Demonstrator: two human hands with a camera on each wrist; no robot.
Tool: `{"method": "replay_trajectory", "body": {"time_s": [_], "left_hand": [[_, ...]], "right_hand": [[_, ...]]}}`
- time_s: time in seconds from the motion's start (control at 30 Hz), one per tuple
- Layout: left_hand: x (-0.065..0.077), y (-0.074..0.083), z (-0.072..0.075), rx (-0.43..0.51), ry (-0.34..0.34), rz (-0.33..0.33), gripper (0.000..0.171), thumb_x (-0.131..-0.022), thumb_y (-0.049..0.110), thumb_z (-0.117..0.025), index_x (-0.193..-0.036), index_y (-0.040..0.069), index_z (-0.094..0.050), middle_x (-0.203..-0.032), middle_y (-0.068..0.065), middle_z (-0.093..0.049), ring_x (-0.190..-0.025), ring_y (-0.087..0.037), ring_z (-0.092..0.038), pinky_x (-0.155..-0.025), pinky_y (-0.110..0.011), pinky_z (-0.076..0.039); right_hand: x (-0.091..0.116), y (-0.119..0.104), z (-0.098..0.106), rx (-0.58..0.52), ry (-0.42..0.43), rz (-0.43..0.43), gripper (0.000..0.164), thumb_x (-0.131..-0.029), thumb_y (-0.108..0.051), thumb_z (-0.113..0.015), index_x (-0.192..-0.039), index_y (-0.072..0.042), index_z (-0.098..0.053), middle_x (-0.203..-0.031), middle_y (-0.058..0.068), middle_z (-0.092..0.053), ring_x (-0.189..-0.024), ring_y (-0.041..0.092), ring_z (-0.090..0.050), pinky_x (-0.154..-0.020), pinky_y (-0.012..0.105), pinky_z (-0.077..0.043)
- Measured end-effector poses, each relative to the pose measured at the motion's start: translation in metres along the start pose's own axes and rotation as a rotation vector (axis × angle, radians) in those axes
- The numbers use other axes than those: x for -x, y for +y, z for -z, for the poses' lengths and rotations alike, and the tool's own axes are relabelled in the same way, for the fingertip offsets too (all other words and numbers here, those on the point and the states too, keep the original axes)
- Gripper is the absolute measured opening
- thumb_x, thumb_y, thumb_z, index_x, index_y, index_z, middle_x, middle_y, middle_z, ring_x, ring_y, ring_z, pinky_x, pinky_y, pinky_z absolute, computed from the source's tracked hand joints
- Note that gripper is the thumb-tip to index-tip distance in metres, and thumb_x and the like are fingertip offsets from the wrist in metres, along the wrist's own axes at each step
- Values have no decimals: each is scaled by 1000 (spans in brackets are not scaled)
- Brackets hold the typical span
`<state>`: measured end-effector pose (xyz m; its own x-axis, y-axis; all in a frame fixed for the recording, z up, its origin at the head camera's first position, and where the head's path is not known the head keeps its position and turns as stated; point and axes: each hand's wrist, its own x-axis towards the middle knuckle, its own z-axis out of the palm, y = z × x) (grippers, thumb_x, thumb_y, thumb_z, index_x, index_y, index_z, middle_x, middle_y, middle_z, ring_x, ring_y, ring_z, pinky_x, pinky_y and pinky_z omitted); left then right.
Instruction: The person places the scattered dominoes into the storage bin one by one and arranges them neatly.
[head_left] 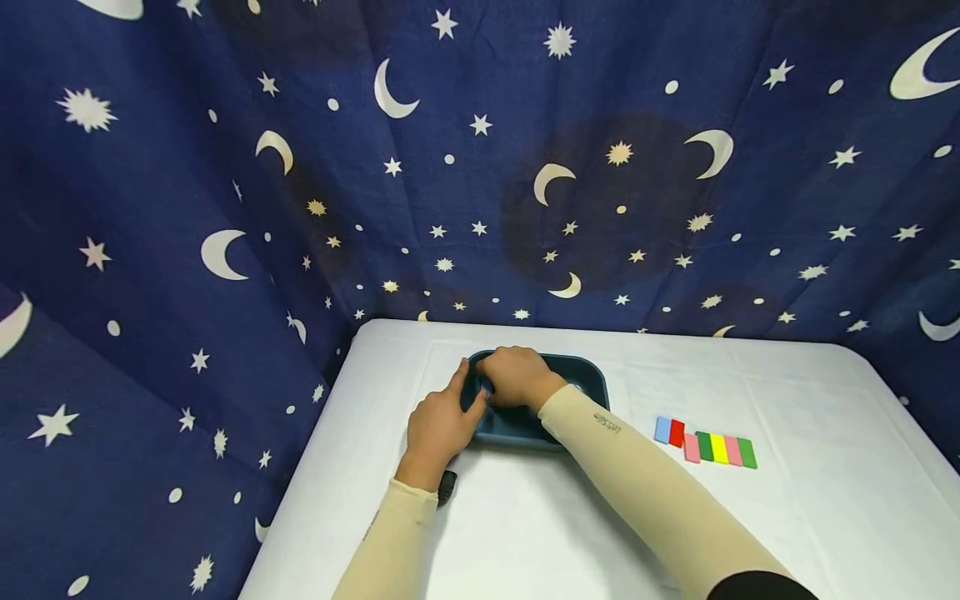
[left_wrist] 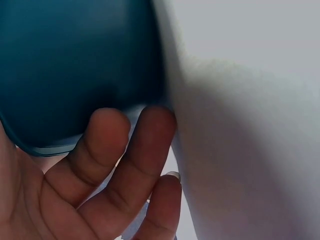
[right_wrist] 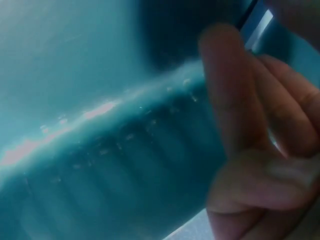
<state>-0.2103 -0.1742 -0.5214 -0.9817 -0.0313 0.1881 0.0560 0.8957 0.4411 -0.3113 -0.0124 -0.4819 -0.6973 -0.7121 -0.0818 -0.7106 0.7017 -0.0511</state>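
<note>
A dark teal plastic tray (head_left: 510, 437) with rounded corners lies on the white table. My left hand (head_left: 438, 425) grips its left end, the thumb reaching inside and the forefinger pointing along the rim. In the left wrist view the other fingers (left_wrist: 150, 145) lie bent against the tray's outer wall (left_wrist: 75, 60). Inside the left part of the tray is my right hand (head_left: 516, 377), palm down with fingers bent. A small bluish thing (head_left: 486, 385) shows at its fingertips, close to the left thumb; its kind is unclear. The right wrist view shows curled fingers (right_wrist: 230, 90) beside the ribbed tray wall (right_wrist: 115, 165).
Right of the tray lies a row of small coloured tiles (head_left: 718, 448) in blue, red, pink, green and yellow. A dark strap or device (head_left: 447, 487) sits at the left wrist. Behind the table (head_left: 825, 417) hangs a navy curtain (head_left: 480, 192) with stars and moons.
</note>
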Motion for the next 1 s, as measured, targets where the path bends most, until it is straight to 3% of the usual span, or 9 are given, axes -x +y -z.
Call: {"method": "replay_trajectory", "body": {"time_s": [0.2, 0.5, 0.6, 0.73, 0.83, 1.0], "left_hand": [[1, 0, -1, 11, 27, -8, 72, -102, 60, -58, -163, 27, -44, -77, -18, -70, -57, -29, -64, -47, -44, -45], [0, 0, -2, 11, 15, -3, 72, -102, 62, -56, -164, 28, -43, -84, -20, -73, -63, -32, -67, -50, -46, -48], [2, 2, -4, 16, 13, -4, 73, -102, 64, -54, -164, 27, -42, -83, -19, -73, -63, -32, -67, -51, -46, -49], [2, 3, -4, 19, 9, -13, 76, -102, 69, -49, -165, 28, -40, -82, -18, -72, -62, -30, -67, -51, -45, -49], [0, 3, -3, 21, 1, -7, 77, -101, 71, -49, -165, 29, -39, -81, -18, -72, -61, -30, -66, -50, -45, -49], [0, 2, -1, 6, -11, 13, 77, -101, 68, -53, -166, 30, -39, -76, -16, -70, -57, -27, -63, -49, -44, -49]], "right_hand": [[0, 0, 1, -6, 2, -24, 43, -85, -42, -88, -123, -27, -78, -89, -8, -73, -78, 14, -67, -74, 43, -59], [0, -1, 1, -21, -24, -52, 44, -85, -44, -87, -124, -28, -77, -92, -8, -73, -82, 17, -69, -76, 45, -58], [8, 4, 4, -126, -58, -65, 44, -85, -41, -87, -125, -24, -76, -95, -7, -73, -85, 16, -67, -79, 45, -57], [19, 13, 13, -272, -70, -100, 54, -86, -42, -87, -133, -19, -73, -115, -3, -75, -103, 18, -69, -92, 45, -55], [29, 19, 20, -293, -46, -87, 62, -87, -44, -87, -139, -16, -70, -128, 1, -73, -115, 21, -68, -100, 47, -52], [51, 25, 29, -302, 30, -79, 65, -87, -44, -87, -142, -14, -68, -134, 2, -71, -121, 23, -67, -102, 49, -51]]}}
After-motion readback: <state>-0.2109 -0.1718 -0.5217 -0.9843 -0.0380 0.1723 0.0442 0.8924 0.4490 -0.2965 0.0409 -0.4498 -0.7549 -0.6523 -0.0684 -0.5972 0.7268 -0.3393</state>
